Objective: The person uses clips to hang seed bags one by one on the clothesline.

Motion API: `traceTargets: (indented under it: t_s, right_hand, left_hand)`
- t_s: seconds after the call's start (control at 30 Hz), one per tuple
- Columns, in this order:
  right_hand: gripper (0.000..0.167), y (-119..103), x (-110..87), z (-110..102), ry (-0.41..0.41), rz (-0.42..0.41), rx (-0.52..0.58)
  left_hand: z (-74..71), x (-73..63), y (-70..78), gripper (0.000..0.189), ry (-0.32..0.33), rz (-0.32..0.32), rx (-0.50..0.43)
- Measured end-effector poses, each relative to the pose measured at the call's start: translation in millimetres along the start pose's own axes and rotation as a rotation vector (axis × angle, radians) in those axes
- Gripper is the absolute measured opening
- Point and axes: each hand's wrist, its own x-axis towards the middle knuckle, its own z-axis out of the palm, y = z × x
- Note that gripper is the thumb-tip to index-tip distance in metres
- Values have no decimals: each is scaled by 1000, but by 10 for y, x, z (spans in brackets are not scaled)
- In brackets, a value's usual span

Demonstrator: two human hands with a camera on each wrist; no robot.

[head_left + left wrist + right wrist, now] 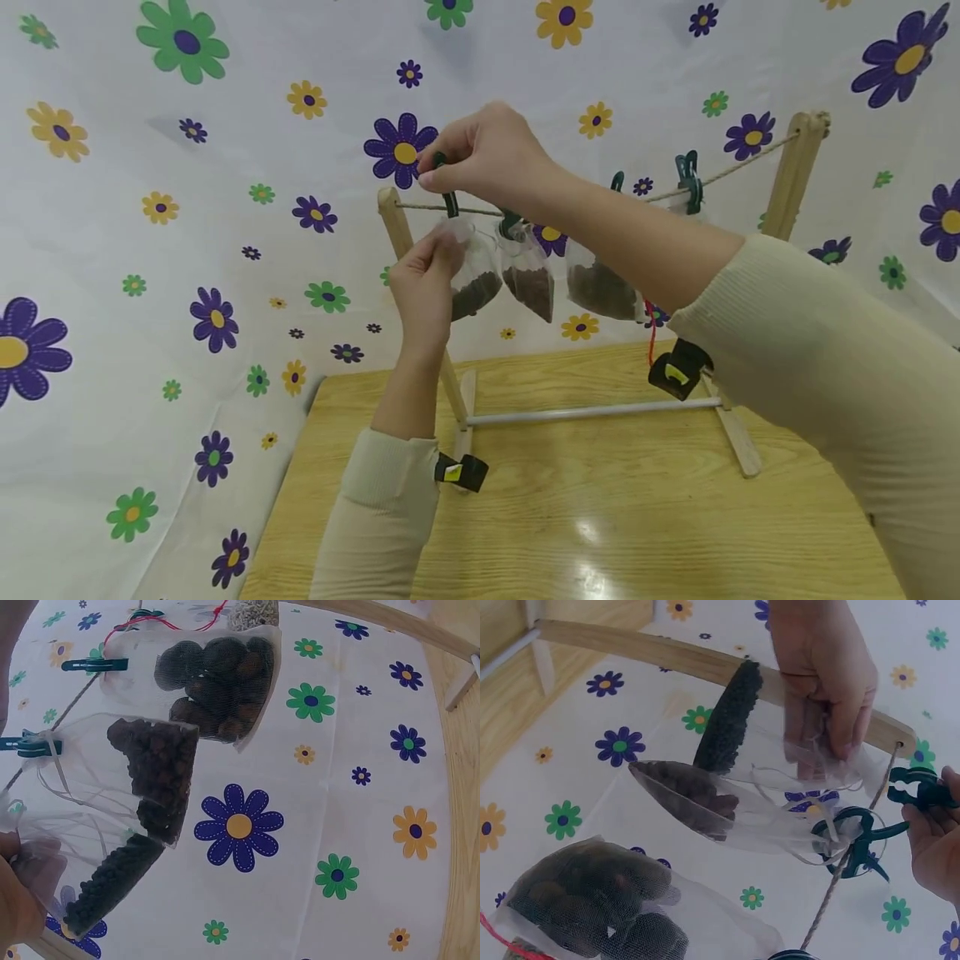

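Note:
My left hand pinches the top of a sheer drawstring bag with small dark pellets in its bottom, close below the rope at the left post. Above it, my right hand squeezes a dark green clip between thumb and fingers. In the right wrist view the clip's jaws stand apart, beside the rope. Right beside the pellet bag hangs a second sheer bag of reddish-brown bits, fixed to the rope by another green clip.
Farther along the rope hang a mesh bag of large dark round pieces and another green clip. The rope runs between the left post and the right post, joined low by a white rod over the wooden table.

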Motion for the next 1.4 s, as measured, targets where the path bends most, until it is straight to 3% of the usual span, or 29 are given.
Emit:
traceTargets:
  t_s: [0.17,0.37,0.7,0.87,1.07,1.2,1.37,1.4]
  right_hand:
    - [11,33,25,20,-38,54,-38]
    - [13,78,48,45,-17,120,-74]
    - [13,114,78,107,2,219,-24]
    - [11,109,83,130,10,274,6]
    - [24,75,86,52,-142,338,-123]
    - [30,41,82,11,-218,325,-239]
    - [76,-55,0,-21,-197,243,-349]
    - [74,-77,-33,-36,-170,228,-365]
  left_hand:
    - [38,18,17,25,31,8,-40]
    - [116,47,45,25,64,8,-214]
    - [162,45,23,27,72,-8,-340]
    - [161,50,10,25,59,20,-274]
    - [122,30,-28,24,50,40,-111]
    - [79,3,-36,30,31,52,-58]
    - [-14,-39,-38,30,26,74,70]
    - [-28,-49,-26,30,26,79,101]
